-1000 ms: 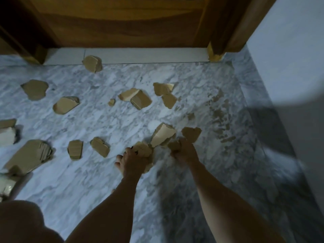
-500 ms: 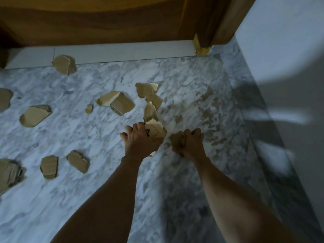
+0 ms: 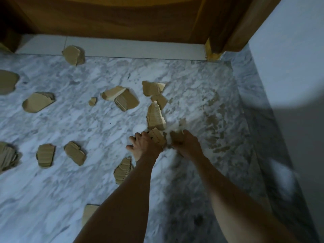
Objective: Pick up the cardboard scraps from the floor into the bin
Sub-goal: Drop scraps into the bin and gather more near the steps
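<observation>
Cardboard scraps (image 3: 156, 118) touch both hands (image 3: 146, 143), others scattered left

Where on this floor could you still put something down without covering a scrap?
Bare marble floor runs between the wooden door and the right hand, and along the near-left. It is crowded around the left hand and the central cardboard scraps.

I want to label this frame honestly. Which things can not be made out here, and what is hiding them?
Head view only:
- Bin: not in the frame.
- Right hand: motion-blurred; its grip on a scrap looks likely, fingers unclear.
- Left hand: how many pieces it holds with the ridged scrap is hidden behind the hand.
- Bottom scrap: partly covered by the left forearm.
- Left-edge scraps: cut off by the frame.
</observation>
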Demonstrator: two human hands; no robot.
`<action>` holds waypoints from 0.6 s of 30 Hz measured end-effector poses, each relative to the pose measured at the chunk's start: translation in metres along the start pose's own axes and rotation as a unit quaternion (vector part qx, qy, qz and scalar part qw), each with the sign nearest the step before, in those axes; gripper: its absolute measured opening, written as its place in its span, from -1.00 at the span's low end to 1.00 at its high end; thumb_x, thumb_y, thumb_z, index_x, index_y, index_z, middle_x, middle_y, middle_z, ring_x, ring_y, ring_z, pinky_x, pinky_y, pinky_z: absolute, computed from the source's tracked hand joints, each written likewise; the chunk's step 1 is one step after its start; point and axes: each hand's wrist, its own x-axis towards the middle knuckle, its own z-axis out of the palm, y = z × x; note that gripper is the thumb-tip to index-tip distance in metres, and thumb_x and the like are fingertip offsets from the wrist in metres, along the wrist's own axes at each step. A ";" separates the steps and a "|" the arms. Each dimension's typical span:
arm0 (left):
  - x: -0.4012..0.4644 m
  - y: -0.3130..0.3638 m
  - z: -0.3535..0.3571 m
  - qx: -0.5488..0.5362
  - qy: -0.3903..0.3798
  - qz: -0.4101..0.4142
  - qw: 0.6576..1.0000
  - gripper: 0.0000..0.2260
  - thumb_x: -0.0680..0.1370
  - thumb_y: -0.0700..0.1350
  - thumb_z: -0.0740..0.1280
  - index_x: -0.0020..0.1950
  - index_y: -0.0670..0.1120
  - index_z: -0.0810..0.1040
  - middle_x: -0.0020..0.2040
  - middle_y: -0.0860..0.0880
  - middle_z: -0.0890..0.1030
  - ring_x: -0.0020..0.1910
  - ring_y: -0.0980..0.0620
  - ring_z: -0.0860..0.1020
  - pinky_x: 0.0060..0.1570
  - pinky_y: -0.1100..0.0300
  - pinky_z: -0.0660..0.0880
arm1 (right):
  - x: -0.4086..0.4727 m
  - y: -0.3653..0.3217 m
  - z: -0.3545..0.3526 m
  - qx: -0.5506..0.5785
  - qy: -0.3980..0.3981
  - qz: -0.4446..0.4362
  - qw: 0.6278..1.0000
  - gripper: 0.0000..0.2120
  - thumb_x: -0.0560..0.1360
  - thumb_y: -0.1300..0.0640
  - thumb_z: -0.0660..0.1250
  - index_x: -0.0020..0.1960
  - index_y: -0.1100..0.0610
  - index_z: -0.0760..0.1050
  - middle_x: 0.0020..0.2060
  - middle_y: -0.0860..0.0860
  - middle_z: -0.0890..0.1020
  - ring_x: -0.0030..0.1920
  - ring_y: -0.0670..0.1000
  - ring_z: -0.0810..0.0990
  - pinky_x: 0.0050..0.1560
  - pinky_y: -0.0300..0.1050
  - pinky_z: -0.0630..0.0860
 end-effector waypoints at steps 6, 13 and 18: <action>-0.003 -0.010 0.009 -0.067 0.046 0.017 0.997 -0.50 0.41 0.08 0.52 0.23 -0.11 0.45 0.18 -0.10 0.62 0.18 -0.16 0.54 0.11 0.02 0.47 | 0.055 -0.074 -0.001 0.188 -0.007 -0.049 0.981 -0.39 0.34 0.06 0.61 0.29 0.19 0.45 0.14 0.10 0.64 0.14 0.10 0.64 0.12 0.00 0.59; -0.007 -0.047 0.004 -0.135 -0.007 0.051 0.990 -0.42 0.36 0.15 0.56 0.24 -0.09 0.46 0.13 -0.10 0.65 0.13 -0.19 0.60 0.07 0.03 0.48 | 0.064 -0.090 0.045 -0.118 0.033 0.015 0.992 -0.15 0.32 -0.11 0.60 0.44 0.15 0.29 0.37 0.15 0.43 0.37 0.19 0.43 0.27 0.05 0.46; -0.037 -0.083 -0.016 -0.279 0.031 0.013 0.960 -0.67 0.33 0.09 0.48 0.03 0.01 0.61 -0.10 0.06 0.70 -0.06 -0.02 0.65 -0.06 0.11 0.57 | 0.045 -0.085 0.049 -0.094 0.059 -0.097 0.989 -0.49 0.40 0.09 0.54 0.28 0.12 0.47 0.22 0.13 0.60 0.22 0.18 0.57 0.15 -0.01 0.53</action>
